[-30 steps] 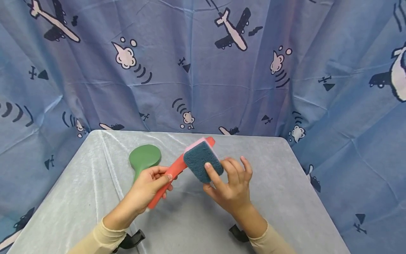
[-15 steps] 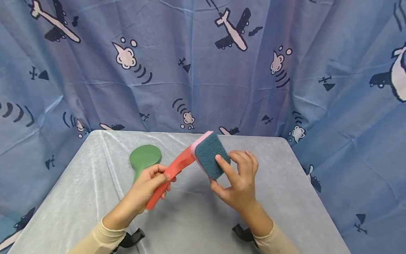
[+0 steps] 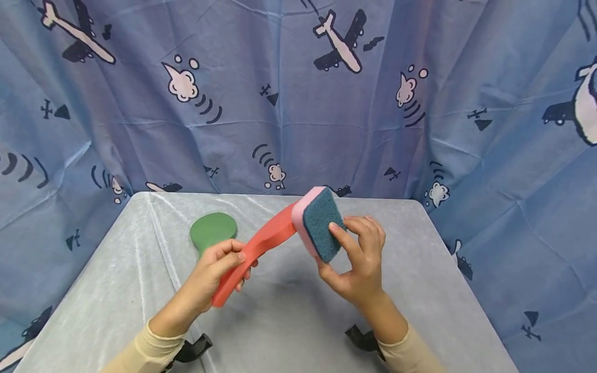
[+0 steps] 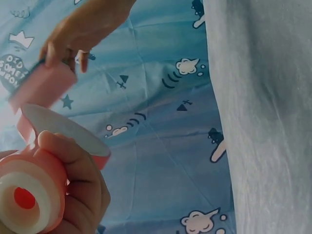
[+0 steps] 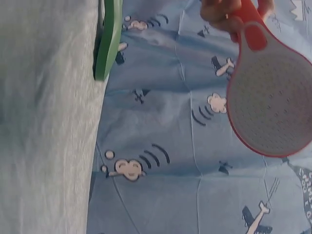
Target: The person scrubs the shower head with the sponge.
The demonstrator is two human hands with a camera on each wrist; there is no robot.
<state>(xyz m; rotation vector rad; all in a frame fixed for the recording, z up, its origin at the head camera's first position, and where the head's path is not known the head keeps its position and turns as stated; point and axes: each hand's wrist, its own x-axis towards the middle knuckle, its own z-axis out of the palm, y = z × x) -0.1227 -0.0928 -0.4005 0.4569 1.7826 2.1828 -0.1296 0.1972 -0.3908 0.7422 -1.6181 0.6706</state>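
My left hand (image 3: 215,269) grips the handle of a red rice paddle (image 3: 268,235), held tilted above the table with its head up to the right. The right wrist view shows the paddle's round white face (image 5: 273,97), dotted all over. My right hand (image 3: 363,264) pinches a dish sponge (image 3: 323,225) between thumb and fingers, pink with a dark teal scouring side. The sponge overlaps the paddle's head in the head view. In the left wrist view, the sponge (image 4: 48,85) sits close at the paddle's rim. My right hand is hidden in its own wrist view.
A green paddle-shaped utensil (image 3: 213,228) lies on the grey cloth-covered table (image 3: 420,290), behind my left hand, which hides its handle. A blue curtain (image 3: 298,103) with printed planes hangs behind and on both sides of the table.
The sponge has moved right and up along the paddle's head and turned more edge-on, with my right hand. The paddle has tilted slightly in my left hand.
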